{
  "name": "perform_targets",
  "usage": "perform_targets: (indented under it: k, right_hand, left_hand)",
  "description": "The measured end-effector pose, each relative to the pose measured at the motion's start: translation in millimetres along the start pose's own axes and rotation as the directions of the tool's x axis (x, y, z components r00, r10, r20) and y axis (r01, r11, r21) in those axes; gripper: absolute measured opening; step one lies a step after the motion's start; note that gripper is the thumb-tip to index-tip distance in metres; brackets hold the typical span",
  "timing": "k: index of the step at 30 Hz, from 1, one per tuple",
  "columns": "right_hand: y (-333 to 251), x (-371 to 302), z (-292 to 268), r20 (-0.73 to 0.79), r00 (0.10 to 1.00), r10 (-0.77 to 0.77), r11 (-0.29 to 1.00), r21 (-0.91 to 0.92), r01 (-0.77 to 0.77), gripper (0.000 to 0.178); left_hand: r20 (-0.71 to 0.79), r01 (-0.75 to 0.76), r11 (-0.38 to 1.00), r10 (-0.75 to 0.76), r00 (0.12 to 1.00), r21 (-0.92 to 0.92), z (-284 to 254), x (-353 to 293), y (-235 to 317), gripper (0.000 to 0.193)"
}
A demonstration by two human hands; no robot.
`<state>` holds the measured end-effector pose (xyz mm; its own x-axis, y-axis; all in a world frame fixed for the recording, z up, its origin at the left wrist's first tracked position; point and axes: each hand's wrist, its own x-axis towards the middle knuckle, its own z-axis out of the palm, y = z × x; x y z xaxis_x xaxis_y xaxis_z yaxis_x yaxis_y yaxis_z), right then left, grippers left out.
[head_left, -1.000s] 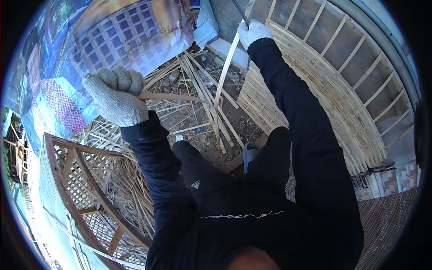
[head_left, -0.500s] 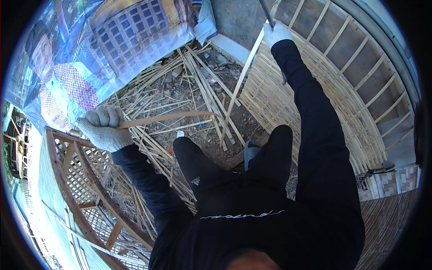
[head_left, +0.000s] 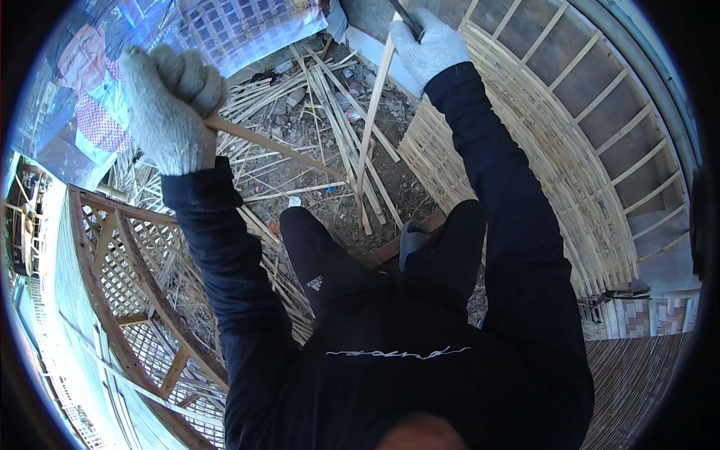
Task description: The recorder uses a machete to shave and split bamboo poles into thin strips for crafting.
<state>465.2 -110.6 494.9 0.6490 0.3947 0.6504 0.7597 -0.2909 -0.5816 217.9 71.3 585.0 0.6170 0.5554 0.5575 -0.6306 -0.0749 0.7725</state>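
Note:
My left hand (head_left: 176, 105), in a pale knitted glove, is raised at the upper left and closed in a fist around a thin bamboo strip (head_left: 277, 146). That strip slants down to the right, meeting a second, paler strip (head_left: 369, 124) low over the ground; whether they are joined I cannot tell. At the top, my gloved right hand (head_left: 431, 46) is closed round a dark narrow tool (head_left: 406, 16), whose kind the frame does not show. The second strip's upper end reaches this hand; its grip on the strip is partly hidden.
Loose bamboo strips (head_left: 330, 97) litter the stony ground between my knees and a printed tarp (head_left: 247, 34). A woven bamboo panel (head_left: 525, 150) leans at the right beside a slatted frame (head_left: 600, 112). To the left stands a wooden lattice frame (head_left: 127, 247).
My left hand has risen with its strip, which now looks straighter. My right hand has come nearer and left, still holding the dark tool.

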Motion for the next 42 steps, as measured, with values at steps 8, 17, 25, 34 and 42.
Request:
perform_targets:
  k: [8, 17, 25, 34, 42]
  right_hand:
    - [-29, -17, 33, 0.059, 0.987, 0.152, 0.988, 0.016, -0.153, 0.031]
    - [135, -2, 25, -0.258, 0.959, 0.122, 0.989, -0.047, -0.138, 0.021]
    - [142, -27, -7, -0.121, 0.951, 0.285, 0.946, 0.195, -0.259, 0.025]
    - [-10, -55, -24, 0.001, 0.995, 0.098, 0.986, 0.133, -0.098, 0.027]
    - [-47, -111, -4, 0.074, 0.996, -0.044, 0.98, 0.195, 0.029, 0.039]
  left_hand:
    - [0.03, 0.144, 0.986, -0.147, 0.989, 0.081, 29, 19, -36, 0.054]
    - [-0.1, 0.135, 0.986, -0.144, 0.984, -0.097, -128, -80, 47, 0.056]
    - [-0.081, 0.039, 0.985, -0.054, 0.995, -0.17, -158, -108, 46, 0.055]
    - [-0.183, 0.022, 0.958, 0.032, 0.983, 0.286, -26, -32, -5, 0.037]
    - [-0.072, 0.131, 0.783, -0.11, 0.991, 0.608, 57, -84, -101, 0.025]
